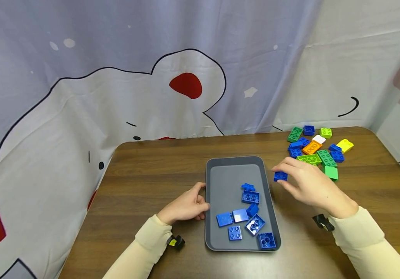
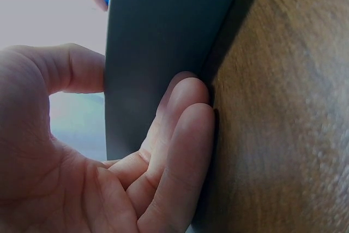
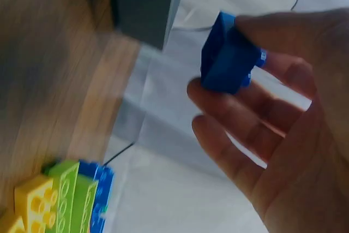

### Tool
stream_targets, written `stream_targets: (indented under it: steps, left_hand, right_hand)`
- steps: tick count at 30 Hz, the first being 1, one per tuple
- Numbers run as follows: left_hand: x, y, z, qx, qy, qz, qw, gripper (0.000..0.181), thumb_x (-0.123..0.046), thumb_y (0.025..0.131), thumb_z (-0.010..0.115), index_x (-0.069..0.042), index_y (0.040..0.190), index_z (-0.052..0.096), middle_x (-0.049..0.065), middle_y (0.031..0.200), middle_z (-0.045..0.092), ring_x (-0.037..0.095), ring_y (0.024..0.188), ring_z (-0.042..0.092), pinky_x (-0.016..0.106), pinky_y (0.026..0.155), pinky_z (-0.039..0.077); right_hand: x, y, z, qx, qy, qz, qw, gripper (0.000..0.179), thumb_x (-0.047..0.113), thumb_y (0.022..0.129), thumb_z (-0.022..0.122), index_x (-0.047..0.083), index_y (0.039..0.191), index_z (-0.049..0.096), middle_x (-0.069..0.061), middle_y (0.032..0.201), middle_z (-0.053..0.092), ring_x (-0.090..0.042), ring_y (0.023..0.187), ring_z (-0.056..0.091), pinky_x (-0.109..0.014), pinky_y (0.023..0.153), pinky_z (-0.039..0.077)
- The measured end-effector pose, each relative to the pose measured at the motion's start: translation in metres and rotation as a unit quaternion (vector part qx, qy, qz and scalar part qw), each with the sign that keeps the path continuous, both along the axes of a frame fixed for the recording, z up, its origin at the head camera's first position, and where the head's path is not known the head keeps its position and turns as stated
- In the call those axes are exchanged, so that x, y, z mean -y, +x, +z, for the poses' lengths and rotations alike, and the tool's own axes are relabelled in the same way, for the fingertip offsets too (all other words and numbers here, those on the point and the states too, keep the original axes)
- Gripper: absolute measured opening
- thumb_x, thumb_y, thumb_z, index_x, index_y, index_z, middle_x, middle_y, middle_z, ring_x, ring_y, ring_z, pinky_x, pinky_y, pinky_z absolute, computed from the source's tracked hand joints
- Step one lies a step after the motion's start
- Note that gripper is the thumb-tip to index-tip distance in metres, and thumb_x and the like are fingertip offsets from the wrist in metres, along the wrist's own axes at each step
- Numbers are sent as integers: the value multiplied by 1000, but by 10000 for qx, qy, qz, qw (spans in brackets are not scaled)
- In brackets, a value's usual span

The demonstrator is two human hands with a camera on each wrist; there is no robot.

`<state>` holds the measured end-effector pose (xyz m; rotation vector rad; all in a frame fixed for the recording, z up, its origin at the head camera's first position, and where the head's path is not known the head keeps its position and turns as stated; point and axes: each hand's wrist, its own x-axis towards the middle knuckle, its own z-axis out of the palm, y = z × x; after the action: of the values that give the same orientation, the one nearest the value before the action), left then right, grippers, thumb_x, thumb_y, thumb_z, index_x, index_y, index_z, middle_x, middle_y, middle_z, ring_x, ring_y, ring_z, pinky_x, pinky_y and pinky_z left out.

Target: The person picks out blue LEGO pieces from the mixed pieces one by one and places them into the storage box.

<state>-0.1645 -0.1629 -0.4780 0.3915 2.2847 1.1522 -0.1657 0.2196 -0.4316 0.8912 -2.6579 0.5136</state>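
Between the thumb and fingers of my right hand (image 1: 309,184) is a blue toy building brick (image 1: 280,176), held just beyond the right rim of a grey tray (image 1: 232,161). The right wrist view shows the brick (image 3: 229,58) tilted, its studs toward the palm. My left hand (image 1: 187,203) holds the tray's left side. Its thumb (image 2: 82,68) reaches over the rim and its other fingers rest against the outer wall (image 2: 158,31), close to the tabletop. Inside the tray lie several blue bricks (image 1: 234,233), some studs up, others hollow side up or on their sides.
Beyond my right hand, a loose pile of bricks lies at the table's back right: green (image 1: 326,158), orange (image 1: 312,147), yellow (image 1: 345,145), white (image 1: 319,139) and several blue. A printed curtain (image 1: 116,104) hangs behind the wooden table (image 1: 144,174).
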Motion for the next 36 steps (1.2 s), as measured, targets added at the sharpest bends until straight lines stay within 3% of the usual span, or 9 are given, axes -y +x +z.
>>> stream_targets:
  steps: [4, 10, 15, 32, 36]
  left_hand:
    - [0, 0, -1, -20, 4, -4, 10000, 76, -17, 92, 62, -2, 157, 26, 4, 74, 69, 16, 63, 69, 32, 62, 60]
    - [0, 1, 0, -55, -4, -11, 10000, 76, -18, 92, 62, -1, 157, 26, 4, 75, 70, 16, 64, 70, 32, 63, 60]
    - [0, 1, 0, -56, 2, -5, 10000, 77, -18, 92, 62, -1, 157, 26, 4, 75, 70, 16, 63, 69, 32, 63, 60]
    - [1, 0, -1, 4, 49, 7, 10000, 77, -16, 91, 62, -2, 157, 26, 4, 74, 69, 16, 63, 69, 31, 62, 60]
    - [0, 0, 0, 7, 88, 2, 10000, 77, -15, 90, 62, -1, 157, 26, 5, 75, 69, 16, 63, 69, 31, 61, 60]
  right_hand:
    - [12, 11, 5, 276, 57, 277, 9992, 30, 15, 86, 83, 16, 115, 74, 5, 107, 70, -8, 89, 69, -31, 75, 62]
    - [24, 24, 10, 69, 40, 727, 9973, 32, 15, 83, 85, 19, 113, 74, 9, 106, 67, -5, 90, 68, -30, 77, 62]
    - [33, 33, 13, 136, 18, 1002, 9949, 34, 16, 82, 86, 20, 113, 73, 11, 107, 66, -4, 92, 68, -30, 80, 62]
    - [45, 49, 21, 293, 252, 1198, 9920, 35, 21, 84, 85, 26, 115, 71, 15, 110, 64, -4, 96, 65, -32, 82, 61]
    - [45, 51, 21, 371, 343, 1213, 9913, 46, 29, 84, 85, 26, 127, 68, 12, 122, 65, -8, 106, 66, -37, 89, 61]
